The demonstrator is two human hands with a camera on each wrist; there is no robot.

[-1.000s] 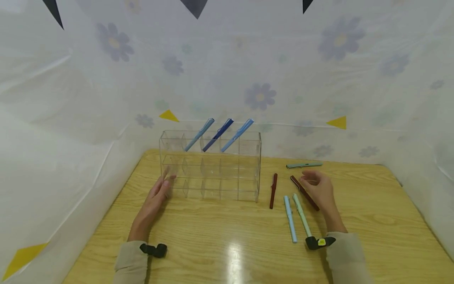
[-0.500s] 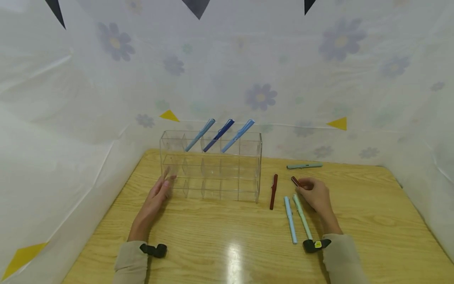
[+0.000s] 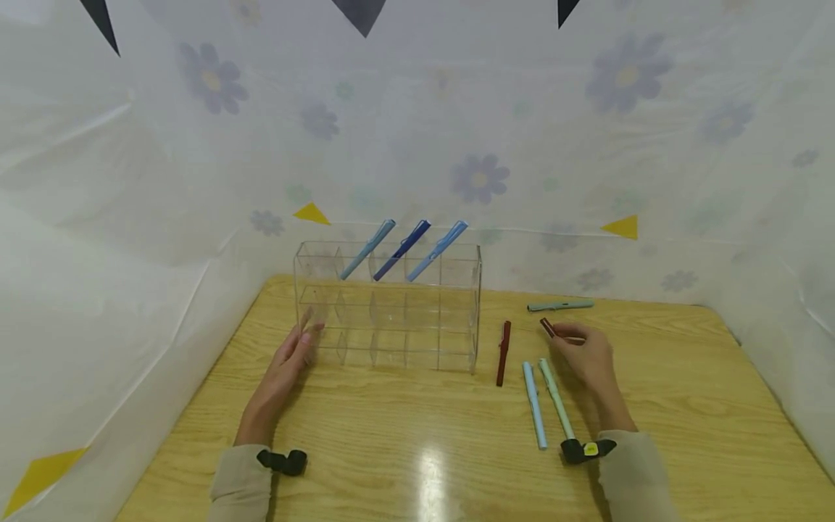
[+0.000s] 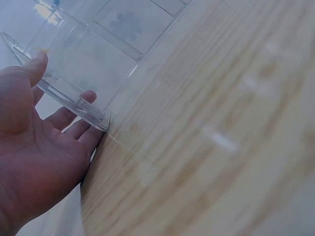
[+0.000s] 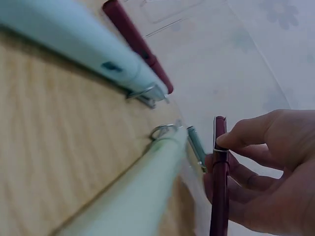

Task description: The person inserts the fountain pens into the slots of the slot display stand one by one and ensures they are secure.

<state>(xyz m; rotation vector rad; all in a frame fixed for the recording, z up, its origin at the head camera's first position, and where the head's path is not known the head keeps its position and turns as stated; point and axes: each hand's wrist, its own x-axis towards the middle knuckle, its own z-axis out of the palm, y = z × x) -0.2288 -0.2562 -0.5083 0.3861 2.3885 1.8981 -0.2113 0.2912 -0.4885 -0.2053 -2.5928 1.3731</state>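
A clear acrylic pen rack [image 3: 388,350] stands at centre-left of the head view, with a grey-blue pen [image 3: 368,249], a dark blue pen [image 3: 401,250] and a light blue pen [image 3: 438,251] leaning in its top row. My left hand [image 3: 291,357] holds the rack's left side; in the left wrist view the thumb [image 4: 38,68] is in front and the other fingers reach behind the wall. To the right, my right hand [image 3: 588,357] pinches a dark red pen [image 5: 221,172] between thumb and fingers, its clip end pointing up in the right wrist view.
Another dark red pen [image 3: 503,353] lies beside the rack. A pale blue pen [image 3: 534,404] and a pale green pen [image 3: 556,398] lie nearer, and a grey-green pen [image 3: 561,305] lies at the back of the wooden table [image 3: 365,449]. Flowered white sheeting hangs behind.
My right hand has closed its fingers on the dark red pen, which lay on the table, and has tilted its end up. The left hand stays at the rack.
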